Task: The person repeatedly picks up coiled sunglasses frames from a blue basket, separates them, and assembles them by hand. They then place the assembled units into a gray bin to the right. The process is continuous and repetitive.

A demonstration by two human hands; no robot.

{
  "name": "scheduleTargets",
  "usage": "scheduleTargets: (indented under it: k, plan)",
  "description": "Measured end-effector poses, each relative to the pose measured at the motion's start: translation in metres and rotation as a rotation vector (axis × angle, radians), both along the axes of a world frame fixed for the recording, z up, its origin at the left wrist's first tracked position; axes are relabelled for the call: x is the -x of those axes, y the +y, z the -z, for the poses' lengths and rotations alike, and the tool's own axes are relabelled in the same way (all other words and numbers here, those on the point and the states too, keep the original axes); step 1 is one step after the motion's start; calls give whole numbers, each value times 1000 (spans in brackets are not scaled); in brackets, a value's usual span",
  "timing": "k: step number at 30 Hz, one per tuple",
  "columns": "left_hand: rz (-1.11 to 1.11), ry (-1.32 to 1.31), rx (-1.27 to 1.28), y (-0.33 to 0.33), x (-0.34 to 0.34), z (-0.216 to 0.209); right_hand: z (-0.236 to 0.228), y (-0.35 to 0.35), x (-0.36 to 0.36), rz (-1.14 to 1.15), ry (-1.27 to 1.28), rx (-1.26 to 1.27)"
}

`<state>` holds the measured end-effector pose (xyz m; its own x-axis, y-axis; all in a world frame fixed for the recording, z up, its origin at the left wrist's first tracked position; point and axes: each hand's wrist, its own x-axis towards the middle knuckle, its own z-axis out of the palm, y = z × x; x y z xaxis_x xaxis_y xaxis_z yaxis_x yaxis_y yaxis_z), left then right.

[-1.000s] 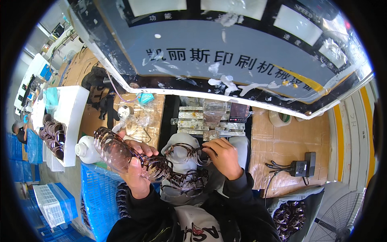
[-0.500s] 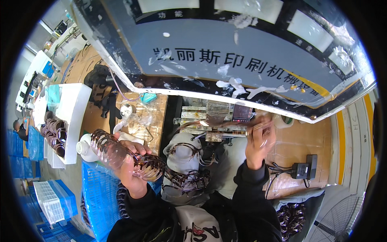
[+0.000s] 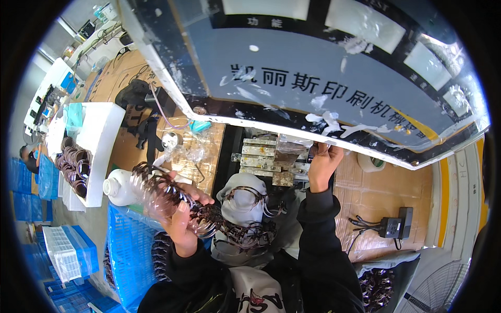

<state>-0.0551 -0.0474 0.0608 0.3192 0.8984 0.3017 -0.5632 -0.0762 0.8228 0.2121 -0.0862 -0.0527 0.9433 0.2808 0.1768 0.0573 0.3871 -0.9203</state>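
Observation:
My left hand (image 3: pixel 182 216) is wrapped round a long stack of tortoiseshell eyeglass frames (image 3: pixel 151 190), somewhat blurred, at left of centre. My right hand (image 3: pixel 324 168) reaches up to the lower edge of the big machine panel (image 3: pixel 292 68). Its fingers are bent together beside a dark object, and what they hold is hidden. Between my arms, more eyeglass frames (image 3: pixel 249 235) lie on grey cloth (image 3: pixel 242 208) over my lap. Just beyond, a metal fixture (image 3: pixel 258 156) with stacked bars sits below the panel.
A white bottle (image 3: pixel 119 188) stands beside the stack. Farther left, a white foam box (image 3: pixel 102 151) contains more frames. A blue basket (image 3: pixel 125 250) is at lower left. Tape (image 3: pixel 370 163) and a black adapter with cables (image 3: pixel 391 228) lie on the right board. A bag of frames (image 3: pixel 378 287) sits below.
My right hand has moved slightly left and up to the panel's edge. The left hand keeps the stack and has shifted a little to the right. The whole view has shifted.

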Motion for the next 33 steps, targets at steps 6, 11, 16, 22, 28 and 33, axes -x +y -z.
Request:
scheduleTargets:
  k: [6, 11, 16, 22, 28, 33]
  plan:
    - [105, -72, 212, 0, -7, -3, -35, -37, 53, -3, -177, -97]
    - [155, -14, 356, -2, -15, -7, -48, -63, 92, 51, -752, 51]
    - [231, -49, 414, -8, -20, -10, -54, -67, 105, 23, -906, 65]
    - [236, -35, 269, -11, -22, -3, -71, -75, 112, -225, -1157, 109]
    - [372, -324, -24, -18, -39, 11, -75, -71, 132, -188, -991, 75]
    - [269, -171, -108, -15, -34, 9, -82, -73, 132, -336, -950, 166]
